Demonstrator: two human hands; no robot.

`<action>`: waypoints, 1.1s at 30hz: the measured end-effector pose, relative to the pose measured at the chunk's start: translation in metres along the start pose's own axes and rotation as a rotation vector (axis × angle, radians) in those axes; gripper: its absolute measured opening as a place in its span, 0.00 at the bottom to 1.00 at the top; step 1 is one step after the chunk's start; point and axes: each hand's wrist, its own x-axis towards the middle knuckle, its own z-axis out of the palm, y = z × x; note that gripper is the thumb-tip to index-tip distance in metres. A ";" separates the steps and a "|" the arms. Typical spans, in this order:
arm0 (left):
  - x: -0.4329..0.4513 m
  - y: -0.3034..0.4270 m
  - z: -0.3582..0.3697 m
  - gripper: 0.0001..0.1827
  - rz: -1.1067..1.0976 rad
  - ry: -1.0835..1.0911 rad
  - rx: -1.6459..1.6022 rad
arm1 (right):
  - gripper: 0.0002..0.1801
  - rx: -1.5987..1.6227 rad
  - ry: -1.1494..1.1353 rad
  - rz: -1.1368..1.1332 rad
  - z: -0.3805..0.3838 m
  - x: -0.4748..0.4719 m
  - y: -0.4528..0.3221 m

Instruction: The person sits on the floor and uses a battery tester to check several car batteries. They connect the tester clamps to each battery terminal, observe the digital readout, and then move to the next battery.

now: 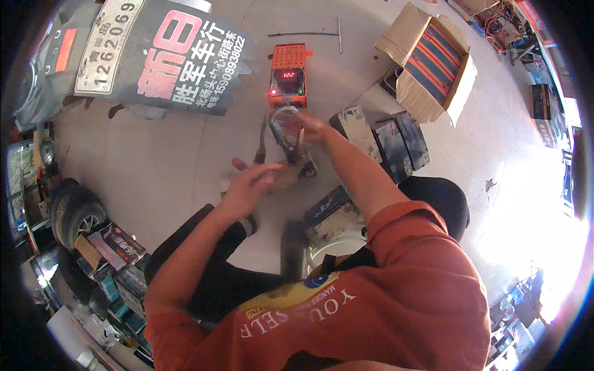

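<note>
An orange battery tester (288,58) with a lit red digital display lies on the floor ahead of me. A thick dark cable (274,127) loops from its near end. My right hand (310,127) is at the right side of this loop; blur hides whether its fingers grip it. Below, a clamp (306,168) sits over a blurred battery (285,178). My left hand (250,183) reaches over the left part of that battery, fingers stretched toward the clamp. Another cable end (260,155) is just beyond my left fingers. Motion blur hides what the left fingertips touch.
Several used batteries (394,143) stand at right, and another battery (332,211) lies by my knees. An open cardboard box (417,99) holds orange-and-dark batteries. Beyond the tester lies a T-handle wrench (340,35). A vehicle's mud flap (185,60) hangs at upper left; a wheel (83,218) is at left.
</note>
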 end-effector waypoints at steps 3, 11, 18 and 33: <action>-0.001 0.000 -0.004 0.17 0.010 -0.044 0.063 | 0.23 0.138 -0.181 -0.047 0.007 0.008 0.007; 0.000 0.008 -0.006 0.19 0.082 -0.097 0.181 | 0.30 0.489 -0.362 -0.185 0.004 0.033 0.023; 0.000 0.004 -0.006 0.22 0.092 -0.117 0.152 | 0.30 0.562 -0.317 -0.293 0.007 0.028 0.029; 0.002 0.008 -0.009 0.21 0.071 -0.144 0.175 | 0.23 0.541 -0.177 -0.332 0.009 0.028 0.024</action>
